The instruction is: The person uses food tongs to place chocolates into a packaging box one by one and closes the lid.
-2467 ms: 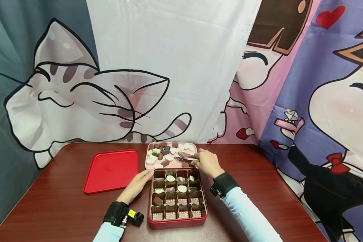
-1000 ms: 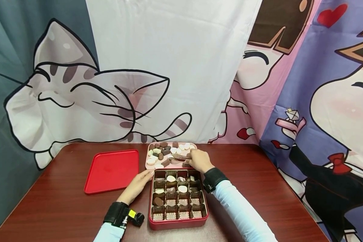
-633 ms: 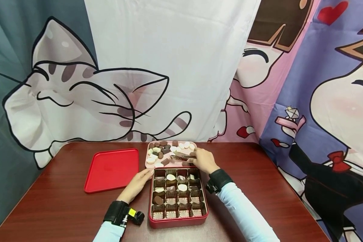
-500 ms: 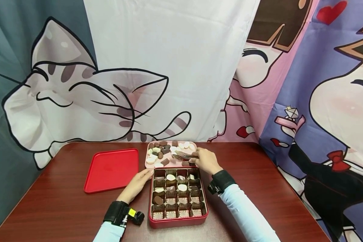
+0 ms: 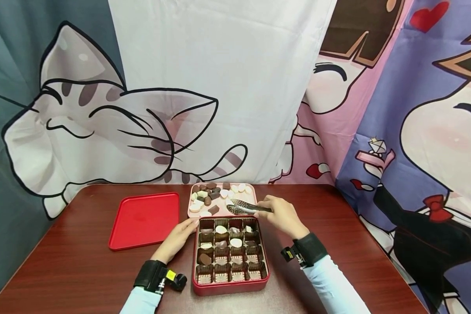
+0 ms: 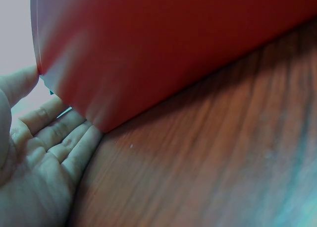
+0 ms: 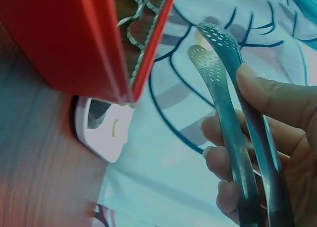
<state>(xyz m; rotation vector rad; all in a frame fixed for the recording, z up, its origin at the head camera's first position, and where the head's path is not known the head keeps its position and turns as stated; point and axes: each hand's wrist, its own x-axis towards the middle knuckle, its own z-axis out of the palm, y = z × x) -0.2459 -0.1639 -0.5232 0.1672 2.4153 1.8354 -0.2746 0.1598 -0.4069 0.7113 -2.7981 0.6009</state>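
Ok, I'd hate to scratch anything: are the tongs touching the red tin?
Apart. The right wrist view shows it: a strip of the printed curtain is visible between the tongs and the red tin, all along their facing edges.

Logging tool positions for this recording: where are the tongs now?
In the head view, the tongs are in the right hand, their perforated ends appearing over the right part of the pink tray, just beyond the red box.
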